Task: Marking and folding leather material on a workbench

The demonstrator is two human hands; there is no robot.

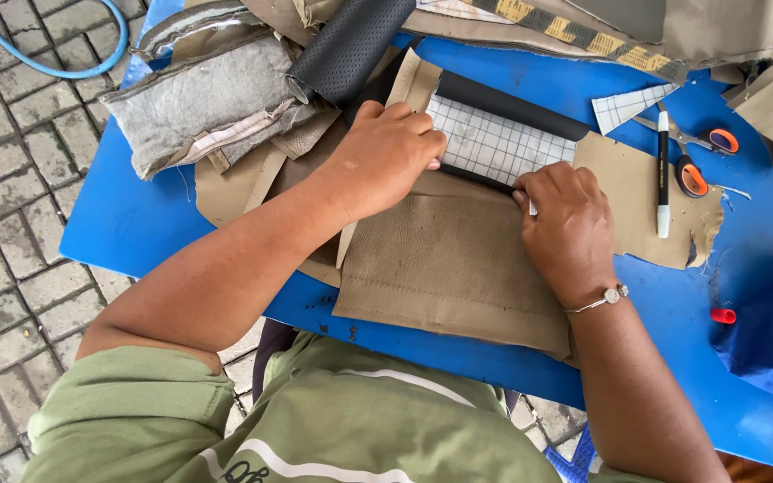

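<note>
The work surface is a blue table [136,224] that stands outdoors on a floor of grey paving stones [11,179]. A light blue hose [64,67] lies curved on the stones at the upper left. Soft daylight falls evenly, without strong shadows.

Tan leather panel [454,259] matt, grainy; gridded paper sheet [494,143] smooth; blue table [136,224] smooth, slight sheen.

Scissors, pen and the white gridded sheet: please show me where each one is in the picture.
scissors [692,175], head view, on an orange handle ring.
pen [663,183], head view, on the middle of its white barrel.
white gridded sheet [494,143], head view, on its bare middle between the hands.
</note>
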